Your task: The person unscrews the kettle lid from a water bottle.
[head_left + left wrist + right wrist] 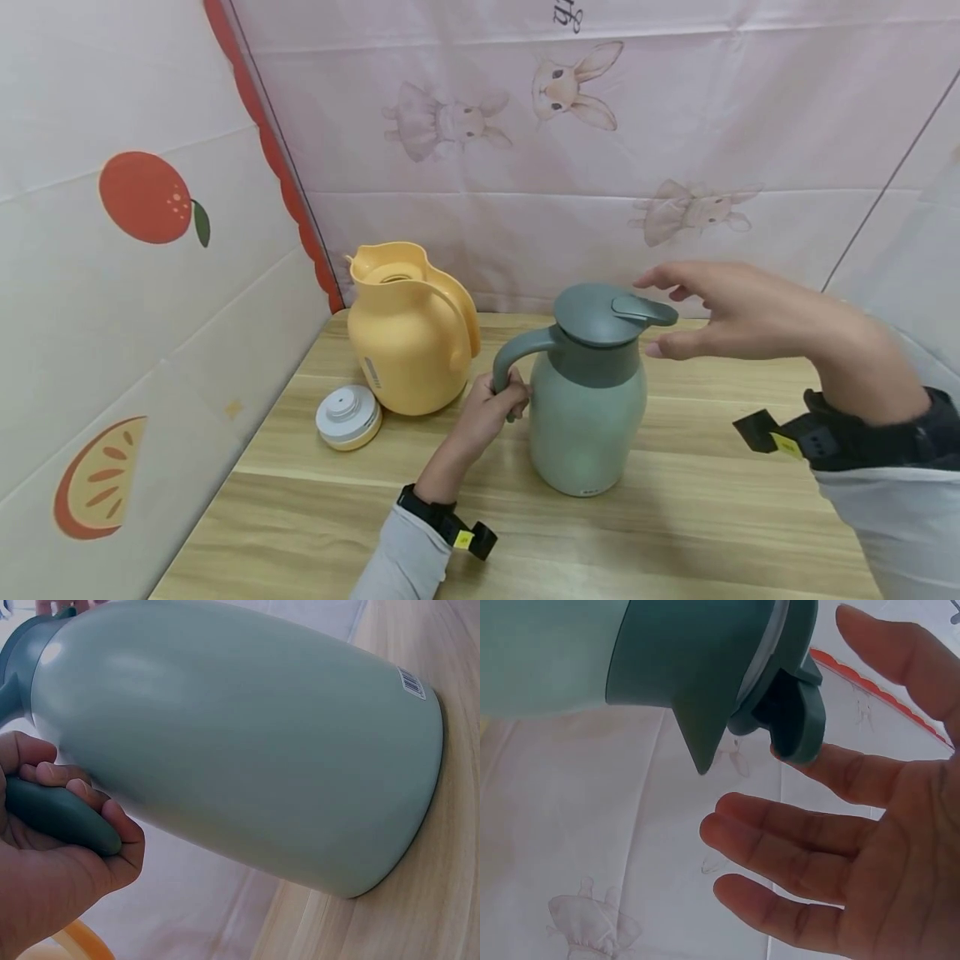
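Note:
A pale green thermos jug stands upright on the table. My left hand grips its dark green handle; in the left wrist view the fingers of that left hand curl round the handle's lower end. On top sits the lid, with a thumb lever pointing right. My right hand hovers beside that lever, thumb and fingers spread. Seen from the right wrist, the index fingertip is at the lever; whether they touch I cannot tell. The jug's pointed spout shows there too.
Left of the green jug stands a yellow jug without its lid, its mouth uncovered. A round white-and-yellow stopper lies in front of it on the wooden table. Printed cloth walls close off the back and left side.

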`<action>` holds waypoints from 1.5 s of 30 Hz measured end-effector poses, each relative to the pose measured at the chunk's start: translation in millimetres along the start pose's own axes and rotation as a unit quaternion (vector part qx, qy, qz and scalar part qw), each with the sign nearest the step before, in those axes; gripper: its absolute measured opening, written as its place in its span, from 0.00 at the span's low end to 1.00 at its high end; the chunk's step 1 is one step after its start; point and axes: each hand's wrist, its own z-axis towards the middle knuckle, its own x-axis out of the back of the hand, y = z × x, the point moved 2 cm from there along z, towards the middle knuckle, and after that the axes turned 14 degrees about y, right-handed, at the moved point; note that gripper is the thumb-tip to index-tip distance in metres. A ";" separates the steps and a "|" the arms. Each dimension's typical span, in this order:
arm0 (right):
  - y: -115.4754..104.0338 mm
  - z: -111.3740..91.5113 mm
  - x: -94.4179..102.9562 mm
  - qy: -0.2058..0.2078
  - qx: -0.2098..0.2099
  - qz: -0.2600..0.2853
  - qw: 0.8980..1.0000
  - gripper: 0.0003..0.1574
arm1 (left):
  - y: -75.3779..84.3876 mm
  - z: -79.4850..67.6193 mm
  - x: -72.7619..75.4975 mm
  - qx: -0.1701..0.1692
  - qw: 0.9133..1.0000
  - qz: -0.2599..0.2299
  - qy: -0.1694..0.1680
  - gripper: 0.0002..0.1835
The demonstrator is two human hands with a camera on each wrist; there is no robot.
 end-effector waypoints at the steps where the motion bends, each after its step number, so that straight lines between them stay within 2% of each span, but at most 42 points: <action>1: -1.9 1.9 -0.4 -0.003 0.003 0.001 1.000 0.40 | 0.9 -0.1 -0.2 0.001 1.000 0.000 -0.003 0.13; 6: -8.9 11.5 -5.0 -0.023 0.007 0.001 1.000 0.41 | 15.4 -4.5 -3.5 -0.006 1.000 0.006 -0.017 0.13; 10: -13.9 18.4 -9.5 -0.035 0.001 0.001 0.999 0.43 | 25.2 -7.7 -5.7 -0.012 1.000 0.010 -0.016 0.12; 24: -30.6 39.7 -27.7 -0.058 0.042 0.009 0.997 0.47 | 25.9 -7.8 -5.8 0.006 1.000 0.007 -0.010 0.12; 29: -34.4 44.7 -31.7 -0.071 0.057 -0.003 0.996 0.40 | 26.3 -7.7 -5.7 0.004 1.000 0.006 -0.010 0.12; 33: -35.9 46.0 -32.8 -0.074 0.053 -0.006 0.996 0.38 | 26.8 -8.1 -6.1 -0.001 1.000 0.004 -0.011 0.11; 45: -36.8 48.6 -32.8 -0.078 0.041 0.004 0.996 0.39 | 27.1 -8.4 -4.8 0.000 1.000 0.004 -0.007 0.12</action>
